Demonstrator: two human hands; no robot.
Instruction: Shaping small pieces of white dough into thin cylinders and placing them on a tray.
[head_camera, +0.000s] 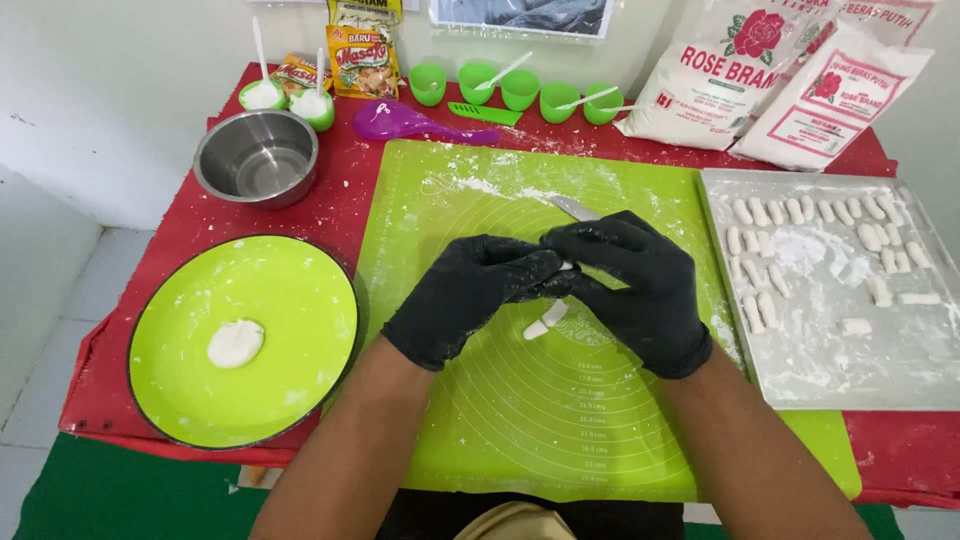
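Overhead, green mat (520, 420) on red table (340, 200), white wall (120, 90) behind.

Green mat (520, 420), red cloth (330, 210) (white dough (545, 320)).

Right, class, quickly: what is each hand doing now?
Left hand: closed on a white dough piece.
Right hand: closed, pinching the same dough piece.

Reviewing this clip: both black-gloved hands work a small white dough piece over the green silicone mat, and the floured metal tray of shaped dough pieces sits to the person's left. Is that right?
Not quite. The head view shows the floured metal tray of shaped white dough pieces on the person's right, not left. The rest holds: the black-gloved left hand and right hand work a small white dough piece over the green silicone mat.
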